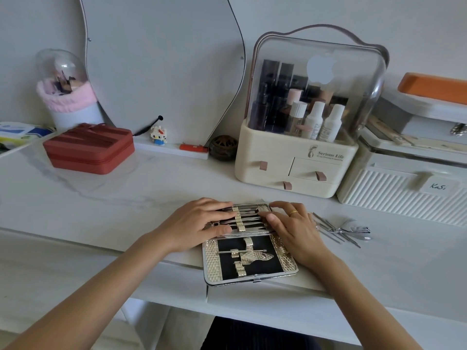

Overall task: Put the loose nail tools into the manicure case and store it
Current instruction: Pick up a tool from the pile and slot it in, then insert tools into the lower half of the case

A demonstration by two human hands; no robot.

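Observation:
The silver manicure case (212,263) lies open flat at the front edge of the white table. Its far half holds a row of metal tools under a gold strap (238,219); its near half has a black lining with mostly bare loops. My left hand (202,223) rests on the far half's left side, fingers straight over the tools, thumb along the hinge. My right hand (293,228), with a gold ring, lies flat on the far half's right side. Several loose nail tools (341,229), thin sticks and clippers, lie on the table right of the case.
A cream cosmetics organiser (298,157) with drawers and a clear dome stands behind the case. A white ribbed box (404,188) sits at the right, a red zip case (89,147) at back left, a mirror (161,59) against the wall.

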